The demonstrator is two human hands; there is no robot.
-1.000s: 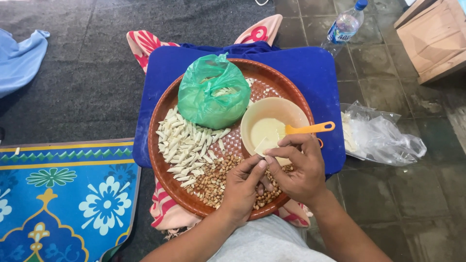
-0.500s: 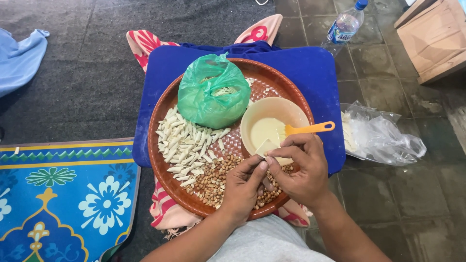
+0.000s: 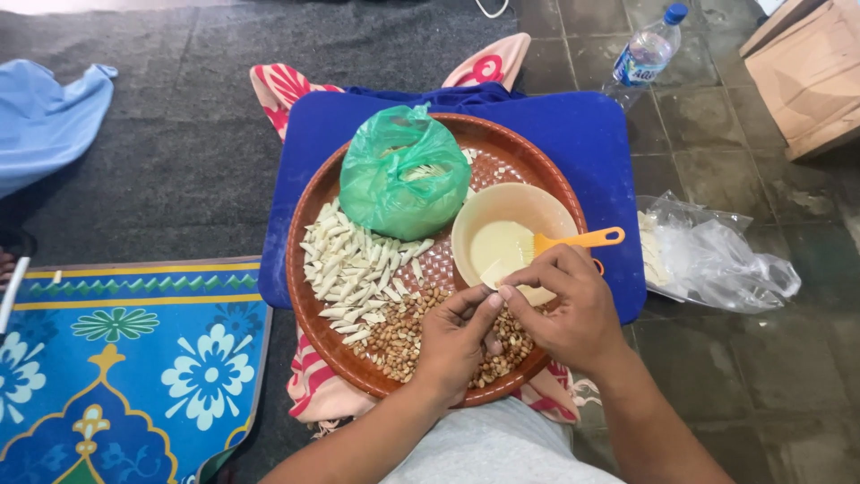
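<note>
Both hands, the left hand [image 3: 457,336] and right hand [image 3: 564,309], pinch a small pale dough wrapper [image 3: 494,273] over the peanuts [image 3: 403,336]; it looks thin, soft and tearable, best held by its edges.

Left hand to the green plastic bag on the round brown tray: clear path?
Probably yes. The left hand is over the peanuts; between it and the green plastic bag lie only low white folded pieces. It pinches a small piece with the right hand.

Left hand [image 3: 457,339] and right hand [image 3: 563,305] meet fingertip to fingertip, fingers curled, forearms angled inward
</note>
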